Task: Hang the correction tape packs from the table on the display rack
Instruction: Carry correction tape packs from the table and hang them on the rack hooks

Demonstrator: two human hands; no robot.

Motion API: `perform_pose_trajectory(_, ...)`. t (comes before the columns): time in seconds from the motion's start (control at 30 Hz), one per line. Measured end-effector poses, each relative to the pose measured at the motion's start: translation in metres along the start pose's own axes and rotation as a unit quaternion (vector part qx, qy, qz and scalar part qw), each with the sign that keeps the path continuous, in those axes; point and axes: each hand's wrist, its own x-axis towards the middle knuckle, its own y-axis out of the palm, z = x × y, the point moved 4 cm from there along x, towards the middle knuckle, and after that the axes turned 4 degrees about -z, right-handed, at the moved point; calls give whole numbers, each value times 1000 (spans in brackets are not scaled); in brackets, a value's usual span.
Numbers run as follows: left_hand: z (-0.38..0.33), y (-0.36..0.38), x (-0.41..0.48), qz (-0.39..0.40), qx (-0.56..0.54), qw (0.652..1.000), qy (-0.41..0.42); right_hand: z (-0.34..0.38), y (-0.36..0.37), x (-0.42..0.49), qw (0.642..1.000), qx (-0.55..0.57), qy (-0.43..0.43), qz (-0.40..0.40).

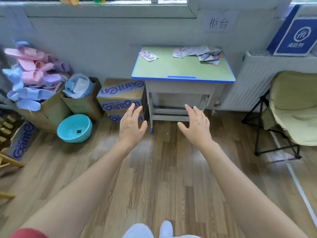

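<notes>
Hands (164,124) empty, fingers spread, before packs (204,54) on table (180,71).

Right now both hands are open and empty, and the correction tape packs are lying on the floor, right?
Not the floor: the head view shows the correction tape packs lying on the green table. The left hand and right hand are indeed open and empty.

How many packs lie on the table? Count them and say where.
5 packs at least. One lies alone at the table's left rear, one mid rear, three or more overlap in a heap at right rear; it may hide more.
</notes>
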Motion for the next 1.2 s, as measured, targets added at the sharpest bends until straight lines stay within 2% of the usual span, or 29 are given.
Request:
perform_pose_trajectory(0.23,-1,39,102,9,-14,1000,-3,-13,8,105,1000,10,8,6)
perform_pose_trajectory(0.67,-14,97,360,11,-20,999,31,-10,7,351,999,-12,24,-25)
perform_pose_trajectory(0.97,0,164,478,62,8,998,-7,-30,34,490,997,-34,71,-5)
perform_pose_trajectory(1.2,12,217,577,62,-11,994,-87,-46,65,612,997,5,76,34)
